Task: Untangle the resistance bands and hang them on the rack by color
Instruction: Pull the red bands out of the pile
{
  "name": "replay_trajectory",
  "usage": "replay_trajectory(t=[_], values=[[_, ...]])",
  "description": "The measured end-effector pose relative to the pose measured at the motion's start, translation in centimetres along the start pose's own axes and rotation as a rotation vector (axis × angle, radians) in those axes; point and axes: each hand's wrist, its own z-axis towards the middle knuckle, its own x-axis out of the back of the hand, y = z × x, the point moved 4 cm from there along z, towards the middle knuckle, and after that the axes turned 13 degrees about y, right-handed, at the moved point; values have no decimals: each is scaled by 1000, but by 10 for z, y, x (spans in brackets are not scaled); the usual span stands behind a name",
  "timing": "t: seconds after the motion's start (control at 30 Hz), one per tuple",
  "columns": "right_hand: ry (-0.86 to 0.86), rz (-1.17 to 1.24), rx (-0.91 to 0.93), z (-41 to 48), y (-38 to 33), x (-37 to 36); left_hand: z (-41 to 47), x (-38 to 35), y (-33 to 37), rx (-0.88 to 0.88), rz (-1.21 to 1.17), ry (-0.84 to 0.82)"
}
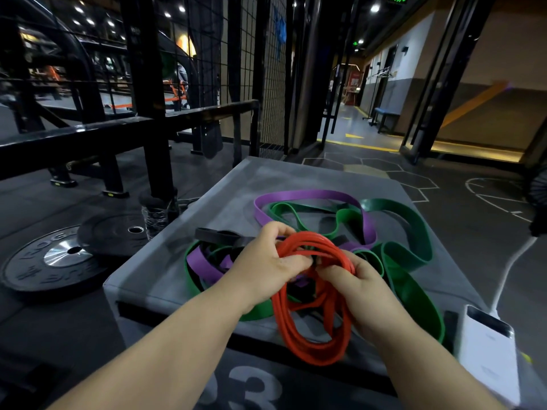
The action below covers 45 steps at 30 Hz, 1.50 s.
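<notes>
A tangle of resistance bands lies on a grey padded box (pixel 165 273). Both hands hold a coil of thin red bands (pixel 310 344) lifted above the pile. My left hand (pixel 266 261) grips the coil's upper left side. My right hand (pixel 352 282) pinches its strands on the right. Under and around them lie wide green bands (pixel 411 232), a purple band (pixel 307 195) and a black band (pixel 219 233), looped through one another. The black rack (pixel 88 137) stands to the left behind the box.
Two black weight plates (pixel 59 261) lie on the floor left of the box. A white power bank (pixel 488 347) with a white cable sits on the box's right near corner. A wire mesh fence stands behind, and a corridor opens at the back right.
</notes>
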Motion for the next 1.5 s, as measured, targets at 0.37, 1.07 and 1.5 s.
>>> replay_trajectory(t=[0.37, 1.07, 1.5], values=[[44, 40, -98, 0, -8, 9, -10, -21, -24, 336, -268, -391], [-57, 71, -234, 0, -5, 8, -11, -31, -25, 374, -557, -80], [11, 226, -191, 5, -7, 9, -6, -31, -22, 422, -801, -111]])
